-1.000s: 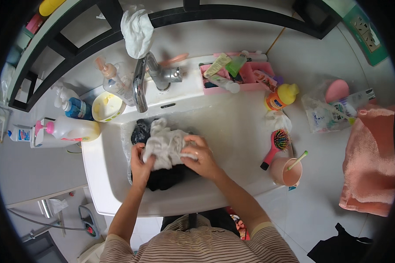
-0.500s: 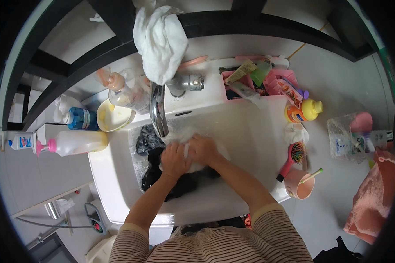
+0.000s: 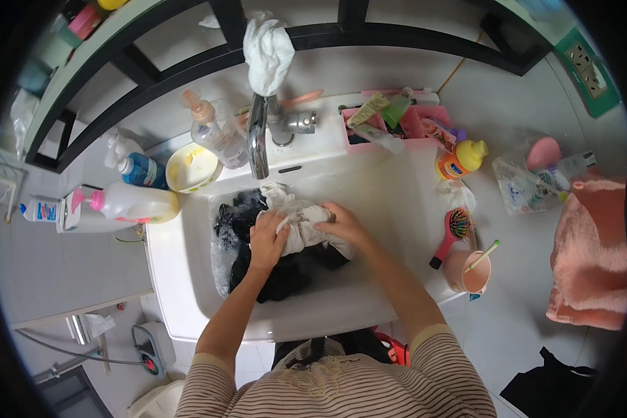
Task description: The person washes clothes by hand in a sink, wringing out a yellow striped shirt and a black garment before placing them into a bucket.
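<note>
My left hand [image 3: 267,240] and right hand [image 3: 343,226] grip white cloth [image 3: 297,238] in the sink [image 3: 405,202], black clothes [image 3: 280,280] left and near.

From here, I see free room for the right hand [image 3: 339,226] over the right side of the sink [image 3: 173,292]; the faucet [image 3: 258,139] (it juts well forward) blocks the left hand [image 3: 266,242] straight back, while hairbrush [image 3: 453,235] and cup [image 3: 457,274] crowd the right rim.

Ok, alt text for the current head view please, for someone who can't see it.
A person's right hand grips a white cloth while the left hand lies on it, over dark clothing in a white washbasin holding water, by a chrome faucet. To the left sits a bowl; to the right, a hairbrush and pink cup.
</note>
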`<state>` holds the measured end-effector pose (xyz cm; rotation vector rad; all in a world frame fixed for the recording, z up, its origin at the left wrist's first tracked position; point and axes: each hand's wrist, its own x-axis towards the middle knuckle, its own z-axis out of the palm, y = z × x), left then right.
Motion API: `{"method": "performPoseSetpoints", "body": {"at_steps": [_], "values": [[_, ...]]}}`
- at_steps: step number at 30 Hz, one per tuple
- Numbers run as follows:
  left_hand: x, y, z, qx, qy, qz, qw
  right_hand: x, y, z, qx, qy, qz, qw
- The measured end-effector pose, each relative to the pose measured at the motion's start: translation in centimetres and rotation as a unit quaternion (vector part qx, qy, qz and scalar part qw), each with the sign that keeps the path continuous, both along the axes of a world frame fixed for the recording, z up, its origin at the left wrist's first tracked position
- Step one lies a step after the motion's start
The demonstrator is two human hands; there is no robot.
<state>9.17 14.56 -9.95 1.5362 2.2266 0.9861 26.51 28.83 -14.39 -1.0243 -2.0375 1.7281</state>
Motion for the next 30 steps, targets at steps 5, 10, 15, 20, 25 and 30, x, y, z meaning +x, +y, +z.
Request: {"method": "performPoseSetpoints", "body": {"at_steps": [5,10,15,20,25,30], "values": [[0.7,-4.7,3.6,0.065,-0.196,0.059,0.977,2.1,-2.0,6.6,0.038,-0.051,-0.054,0.996],[2.1,-2.9,17.0,0.213,-0.520,0.123,0.818,1.6,-1.8,15.7,0.006,0.106,-0.107,0.989],[-0.2,-4.5,23.8,0.315,-0.472,0.018,0.823,-1.4,-3.9,25.5,-0.042,0.324,-0.115,0.938],[-3.5,-6.6,18.0,0.237,-0.478,0.118,0.837,-6.3,-8.4,23.8,0.127,0.278,-0.065,0.950],[-4.7,-8.9,5.8,0.051,-0.412,0.249,0.875,-7.5,-11.1,14.1,0.273,-0.022,0.105,0.956],[-1.3,-6.8,2.1,-0.018,0.144,0.101,0.984,-6.9,-10.1,6.1,0.433,-0.125,-0.002,0.893]]}}
